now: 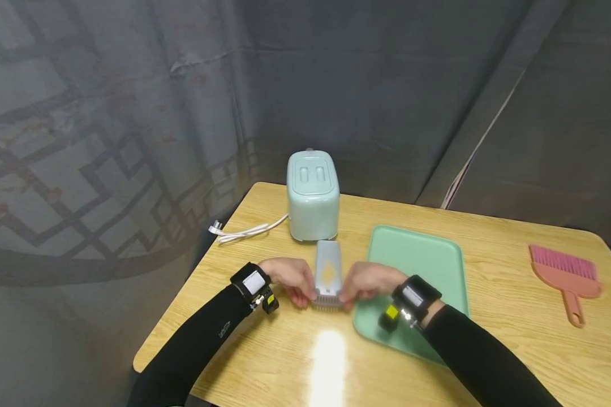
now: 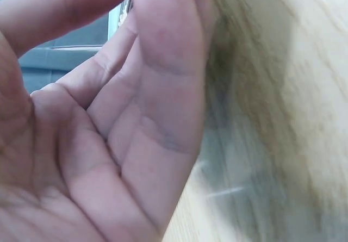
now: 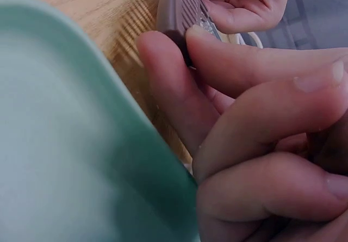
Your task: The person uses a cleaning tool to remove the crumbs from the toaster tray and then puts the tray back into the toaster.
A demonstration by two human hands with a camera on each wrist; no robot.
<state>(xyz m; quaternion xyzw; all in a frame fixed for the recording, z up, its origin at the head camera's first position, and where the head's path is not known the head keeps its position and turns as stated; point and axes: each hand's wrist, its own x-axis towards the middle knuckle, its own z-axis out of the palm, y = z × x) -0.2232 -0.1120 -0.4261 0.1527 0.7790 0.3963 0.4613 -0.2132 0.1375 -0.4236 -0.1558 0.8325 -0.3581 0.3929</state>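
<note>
A flat grey crumb tray (image 1: 328, 257) with yellowish crumbs on it lies in front of the pale blue toaster (image 1: 313, 195). Its far end reaches the toaster's base; whether it is still partly inside, I cannot tell. My left hand (image 1: 291, 277) pinches the left corner of the ribbed front end. At the right corner, my right hand (image 1: 370, 280) does the same, with thumb and finger on the ribbed edge (image 3: 176, 11) in the right wrist view. The left wrist view shows mostly my left palm and bent fingers (image 2: 163, 90); the crumb tray is hidden there.
A green serving tray (image 1: 420, 246) lies under and beside my right wrist. The toaster's white cord and plug (image 1: 244, 233) rest to its left. A pink brush and dustpan (image 1: 565, 274) are at the far right. Grey curtain (image 1: 366, 102) hangs behind the wooden table (image 1: 265, 350).
</note>
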